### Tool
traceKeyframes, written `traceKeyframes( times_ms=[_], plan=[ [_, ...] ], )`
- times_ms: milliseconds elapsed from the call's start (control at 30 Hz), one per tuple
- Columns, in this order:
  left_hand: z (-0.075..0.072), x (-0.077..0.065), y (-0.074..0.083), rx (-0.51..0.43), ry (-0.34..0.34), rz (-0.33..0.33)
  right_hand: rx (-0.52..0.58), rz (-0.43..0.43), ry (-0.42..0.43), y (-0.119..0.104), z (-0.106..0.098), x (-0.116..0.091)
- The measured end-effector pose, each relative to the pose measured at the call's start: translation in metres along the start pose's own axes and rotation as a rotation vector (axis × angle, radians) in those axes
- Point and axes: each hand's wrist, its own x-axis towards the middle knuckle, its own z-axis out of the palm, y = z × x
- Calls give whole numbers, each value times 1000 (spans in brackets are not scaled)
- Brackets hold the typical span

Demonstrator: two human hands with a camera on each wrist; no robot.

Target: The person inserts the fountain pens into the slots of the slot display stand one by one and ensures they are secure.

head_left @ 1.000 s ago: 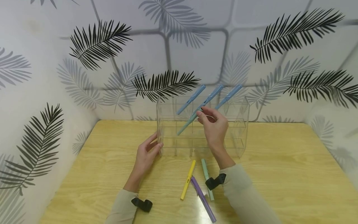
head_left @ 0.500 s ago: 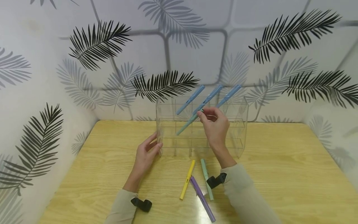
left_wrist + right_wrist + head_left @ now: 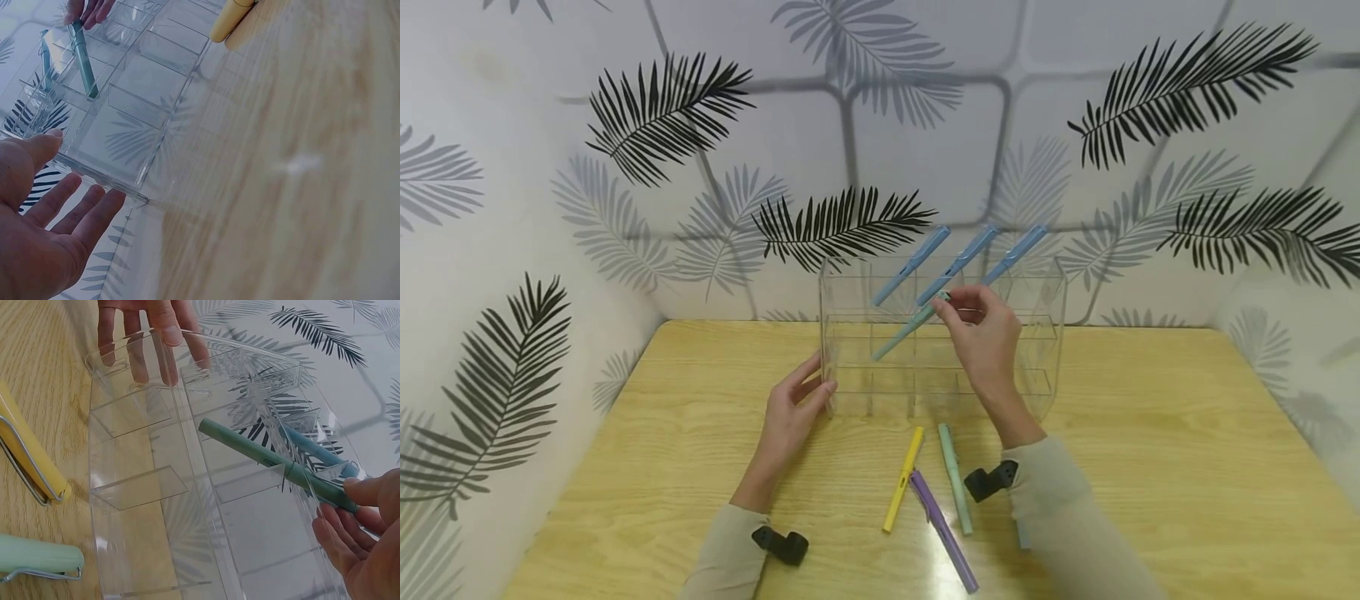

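A clear acrylic organizer (image 3: 891,379) with stepped rows of compartments stands on the table. My left hand (image 3: 792,414) holds its left side, thumb at the front edge and fingers along the outer wall, as the left wrist view (image 3: 59,215) shows. My right hand (image 3: 985,333) pinches the upper end of a dark green pen (image 3: 898,335) between thumb and fingers. This pen slants, its lower end within the middle row toward the left. Behind it three blue pens lean in the back row: a left one (image 3: 912,267), a middle one (image 3: 958,262) and a right one (image 3: 1015,254).
In front of the organizer lie a yellow pen (image 3: 902,481), a purple pen (image 3: 945,533) and a light green pen (image 3: 956,479). A blue piece (image 3: 1023,533) peeks out beside the right sleeve. A patterned wall (image 3: 925,167) rises behind the wooden table (image 3: 685,400).
My right hand has drawn slightly right, and the dark green pen's upper end has come away from overlapping the middle blue pen. A blue piece now shows by the right sleeve. Left hand unchanged.
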Motion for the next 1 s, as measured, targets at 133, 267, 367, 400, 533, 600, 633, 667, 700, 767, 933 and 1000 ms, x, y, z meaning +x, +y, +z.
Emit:
traceKeyframes(
  times_ms=[133,267,367,400,533,600,633,667,700,767,933,1000],
  plan=[
    [1,0,1,6,1,0,13,16,-19,0,-2,0],
    [1,0,1,3,1,-7,32,27,-39,1,-4,0],
    [1,-1,0,-2,-1,-14,23,31,-53,2,-7,1],
    [1,-1,-1,-2,-2,-13,18,30,-57,2,-8,1],
    [1,-1,-1,-1,-4,-8,14,23,-51,4,-16,0],
    [2,-1,-1,-5,-5,-7,32,12,-42,-1,-21,-1],
    [2,-1,0,-8,-6,-8,45,9,-40,-6,-24,-3],
    [2,0,-1,-8,-7,-8,57,6,-37,-7,-26,-4],
    [2,0,-1,-9,-8,-9,66,1,-38,-9,-29,-5],
    [3,1,-1,-14,-10,-11,75,-1,-45,-11,-34,-9],
    [2,0,0,-9,-4,-23,56,-8,-76,-3,-47,-20],
    [1,0,0,-6,1,-30,42,-14,-85,-1,-52,-25]
  ],
)
